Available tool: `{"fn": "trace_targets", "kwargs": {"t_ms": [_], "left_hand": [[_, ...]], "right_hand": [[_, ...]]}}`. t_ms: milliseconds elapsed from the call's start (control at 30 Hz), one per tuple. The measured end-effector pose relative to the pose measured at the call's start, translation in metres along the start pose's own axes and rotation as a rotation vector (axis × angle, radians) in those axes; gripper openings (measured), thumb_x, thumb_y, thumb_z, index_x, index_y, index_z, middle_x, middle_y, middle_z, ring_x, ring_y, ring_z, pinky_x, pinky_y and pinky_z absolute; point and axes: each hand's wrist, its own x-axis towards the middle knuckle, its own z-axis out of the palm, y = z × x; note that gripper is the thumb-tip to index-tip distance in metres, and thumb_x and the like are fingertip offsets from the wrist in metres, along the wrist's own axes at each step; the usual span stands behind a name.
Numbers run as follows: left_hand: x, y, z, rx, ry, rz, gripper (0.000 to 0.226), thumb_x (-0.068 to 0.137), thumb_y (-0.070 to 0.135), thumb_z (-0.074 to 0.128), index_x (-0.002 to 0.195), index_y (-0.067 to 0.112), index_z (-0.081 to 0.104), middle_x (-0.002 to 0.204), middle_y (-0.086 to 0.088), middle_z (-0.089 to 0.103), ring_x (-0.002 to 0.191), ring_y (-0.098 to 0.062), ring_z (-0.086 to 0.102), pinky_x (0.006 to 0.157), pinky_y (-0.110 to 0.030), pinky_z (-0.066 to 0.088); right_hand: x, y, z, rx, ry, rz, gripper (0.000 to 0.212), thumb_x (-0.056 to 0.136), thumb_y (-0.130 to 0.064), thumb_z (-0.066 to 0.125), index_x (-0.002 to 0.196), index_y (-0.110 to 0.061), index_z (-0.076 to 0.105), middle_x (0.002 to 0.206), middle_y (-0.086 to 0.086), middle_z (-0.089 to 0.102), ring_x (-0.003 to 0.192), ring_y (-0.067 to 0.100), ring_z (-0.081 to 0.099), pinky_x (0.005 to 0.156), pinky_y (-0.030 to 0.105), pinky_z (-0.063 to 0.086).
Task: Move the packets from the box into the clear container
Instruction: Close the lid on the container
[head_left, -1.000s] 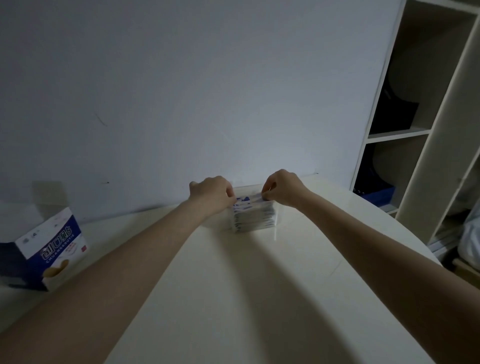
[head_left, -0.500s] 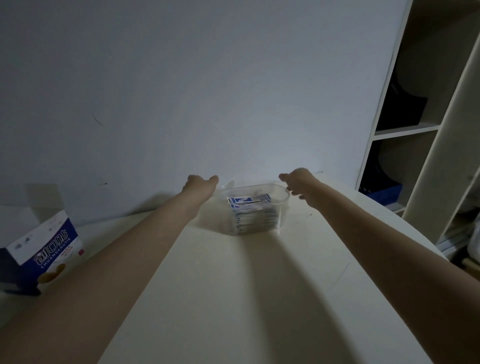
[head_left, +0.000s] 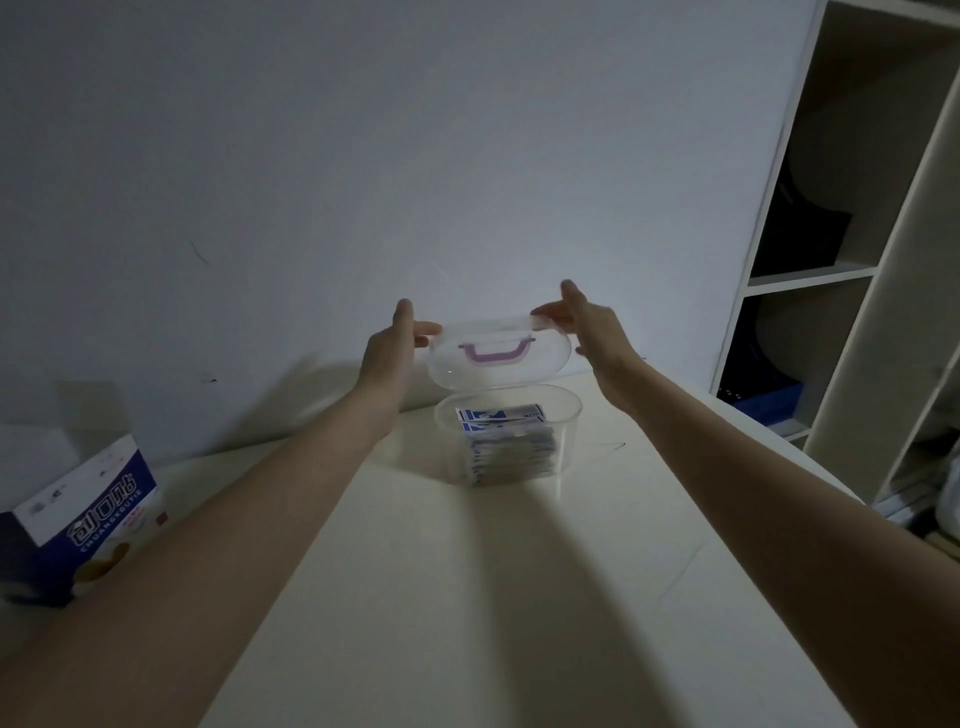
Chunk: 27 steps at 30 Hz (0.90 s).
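Since half a second ago, both hands are raised from beside the container, and a clear lid (head_left: 500, 349) is now held between them above it. The left hand (head_left: 390, 349) is set at the lid's left end, thumb up and fingertips touching the rim; the right hand (head_left: 588, 328) is set at the right end in the same way. The fingers of both are seen fairly straight, pressed against the lid's edges rather than curled round it. The lid is tilted with its top turned toward the camera, and a purple handle (head_left: 497, 350) is seen across its middle. It is held just above the container and apart from it.

The container (head_left: 508, 435) is stood open on the bench (head_left: 467, 597), near the far edge by the wall (head_left: 363, 156). Blue-and-white packets (head_left: 506, 441) are stacked inside it, the top one lying flat below the rim. How many are there cannot be told.

The box (head_left: 83, 514), blue and white with printed lettering, is stood at the bench's left edge, well apart from the container, with a flap raised. Its inside cannot be seen.

A white shelf unit (head_left: 857, 260) is stood to the right, with dark things in its compartments and a blue bin (head_left: 763, 397) low down.
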Motion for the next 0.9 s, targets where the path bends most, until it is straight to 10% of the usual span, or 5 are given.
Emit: {"fn": "trace_targets", "kwargs": {"t_ms": [100, 267, 900], "left_hand": [[-0.016, 0.004, -0.005, 0.247, -0.052, 0.164, 0.059, 0.1, 0.039, 0.022, 0.089, 0.012, 0.073, 0.128, -0.008, 0.056, 0.12, -0.02, 0.048, 0.09, -0.026, 0.028], [-0.043, -0.003, -0.008, 0.586, -0.175, 0.375, 0.048, 0.099, 0.036, 0.032, 0.09, 0.013, 0.073, 0.115, -0.006, 0.061, 0.1, -0.018, 0.054, 0.083, -0.025, 0.035], [-0.015, -0.031, -0.048, 0.981, -0.189, 0.433, 0.04, 0.097, 0.024, 0.041, 0.135, 0.013, 0.047, 0.138, -0.007, 0.05, 0.124, -0.025, 0.048, 0.1, -0.032, 0.038]], "right_hand": [[-0.02, -0.018, 0.001, -0.405, -0.148, -0.224, 0.047, 0.093, -0.043, 0.046, 0.086, -0.006, 0.074, 0.081, -0.013, 0.071, 0.083, 0.014, 0.062, 0.084, 0.029, 0.043], [-0.05, -0.022, 0.008, -0.995, -0.514, -0.353, 0.037, 0.077, -0.028, 0.072, 0.107, -0.01, 0.058, 0.114, 0.005, 0.063, 0.104, 0.022, 0.059, 0.09, 0.033, 0.05], [-0.018, 0.008, 0.089, -1.265, -0.262, -0.767, 0.041, 0.088, -0.002, 0.045, 0.129, -0.005, 0.04, 0.125, 0.011, 0.056, 0.112, 0.028, 0.055, 0.083, 0.031, 0.042]]}}
